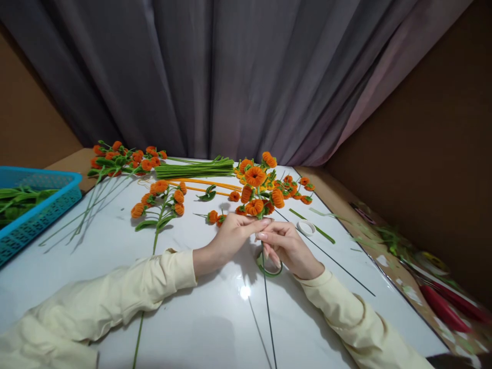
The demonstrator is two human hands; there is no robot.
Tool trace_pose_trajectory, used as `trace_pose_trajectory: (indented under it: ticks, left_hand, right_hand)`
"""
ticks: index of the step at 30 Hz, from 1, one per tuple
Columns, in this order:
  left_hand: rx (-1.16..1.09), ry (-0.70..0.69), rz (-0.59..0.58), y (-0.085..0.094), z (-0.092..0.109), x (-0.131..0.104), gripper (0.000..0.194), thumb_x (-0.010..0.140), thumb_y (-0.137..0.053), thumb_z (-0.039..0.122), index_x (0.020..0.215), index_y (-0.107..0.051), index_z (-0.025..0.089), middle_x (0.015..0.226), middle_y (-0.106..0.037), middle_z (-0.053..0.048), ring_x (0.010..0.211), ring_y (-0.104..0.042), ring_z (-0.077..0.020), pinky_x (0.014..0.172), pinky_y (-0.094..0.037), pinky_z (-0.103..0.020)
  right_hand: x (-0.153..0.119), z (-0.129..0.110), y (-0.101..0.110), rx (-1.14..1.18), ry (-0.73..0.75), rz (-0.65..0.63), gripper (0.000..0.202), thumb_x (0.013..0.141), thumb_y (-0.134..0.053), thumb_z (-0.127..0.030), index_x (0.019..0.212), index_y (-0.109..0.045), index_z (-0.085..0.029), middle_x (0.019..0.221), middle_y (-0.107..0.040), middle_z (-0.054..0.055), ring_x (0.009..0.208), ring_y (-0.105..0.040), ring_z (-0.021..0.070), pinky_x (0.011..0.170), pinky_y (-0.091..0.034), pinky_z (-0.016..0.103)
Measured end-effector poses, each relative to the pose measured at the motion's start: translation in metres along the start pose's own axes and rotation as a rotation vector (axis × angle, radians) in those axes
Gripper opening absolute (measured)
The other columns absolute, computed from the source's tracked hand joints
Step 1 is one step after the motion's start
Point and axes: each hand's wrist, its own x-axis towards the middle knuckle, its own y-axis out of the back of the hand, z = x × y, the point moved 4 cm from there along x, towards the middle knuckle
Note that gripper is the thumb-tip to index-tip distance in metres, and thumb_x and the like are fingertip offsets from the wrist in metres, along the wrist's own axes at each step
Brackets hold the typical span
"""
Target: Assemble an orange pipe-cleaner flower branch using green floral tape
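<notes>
Pinching dark stem under orange flowers | left hand: fingertips closed | right hand: closed just below

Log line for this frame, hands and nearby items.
left hand: pinching dark stem below orange flowers | right hand: fingertips at same stem | green ring: under right hand | blue basket: left side, green pieces inside

orange flower cluster, upright, dark stem below

Left hand and right hand meet just below centre frame, fingertips pinching, both forearms slanting in from the lower corners!
</notes>
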Motion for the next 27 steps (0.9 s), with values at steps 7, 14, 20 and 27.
trace_pose_trajectory:
  ticks: [7, 14, 20, 27]
  left_hand:
    - [-0.136, 0.112, 0.074, 0.009, -0.018, 0.003, 0.025, 0.074, -0.071, 0.035, 0.06, -0.072, 0.015, 0.063, -0.068, -0.004, 0.063, -0.057, -0.0159, 0.07, -0.04, -0.029]
    - [-0.104, 0.132, 0.117, 0.011, -0.014, 0.004, 0.029, 0.067, -0.075, 0.036, 0.049, -0.067, 0.015, 0.062, -0.068, -0.006, 0.073, -0.06, -0.0195, 0.08, -0.041, -0.032]
    - [-0.112, 0.138, 0.101, 0.01, -0.016, 0.005, 0.033, 0.07, -0.074, 0.037, 0.048, -0.064, 0.014, 0.056, -0.063, -0.002, 0.061, -0.054, -0.0138, 0.071, -0.042, -0.028]
    - [-0.049, 0.109, 0.061, 0.011, -0.02, 0.006, 0.032, 0.076, -0.066, 0.038, 0.057, -0.068, 0.012, 0.054, -0.062, -0.003, 0.054, -0.052, -0.0131, 0.061, -0.041, -0.027]
  right_hand:
    - [0.002, 0.004, 0.002, 0.026, -0.002, -0.057, 0.02, 0.072, -0.075, -0.027, 0.06, -0.066, -0.013, 0.046, -0.063, -0.001, 0.028, -0.046, 0.0056, 0.031, -0.035, 0.016]
    - [0.009, 0.01, 0.01, 0.028, -0.057, -0.22, 0.025, 0.075, -0.074, -0.036, 0.075, -0.071, -0.011, 0.05, -0.064, 0.001, 0.036, -0.054, 0.0079, 0.037, -0.04, 0.017]
    - [0.009, 0.007, 0.012, -0.098, -0.016, -0.249, 0.025, 0.078, -0.071, -0.036, 0.077, -0.07, -0.011, 0.05, -0.064, 0.0, 0.039, -0.055, 0.0076, 0.043, -0.041, 0.018]
    - [0.01, 0.01, 0.015, -0.115, 0.005, -0.193, 0.027, 0.075, -0.073, -0.036, 0.066, -0.067, -0.012, 0.049, -0.063, 0.0, 0.038, -0.051, 0.0079, 0.041, -0.038, 0.02]
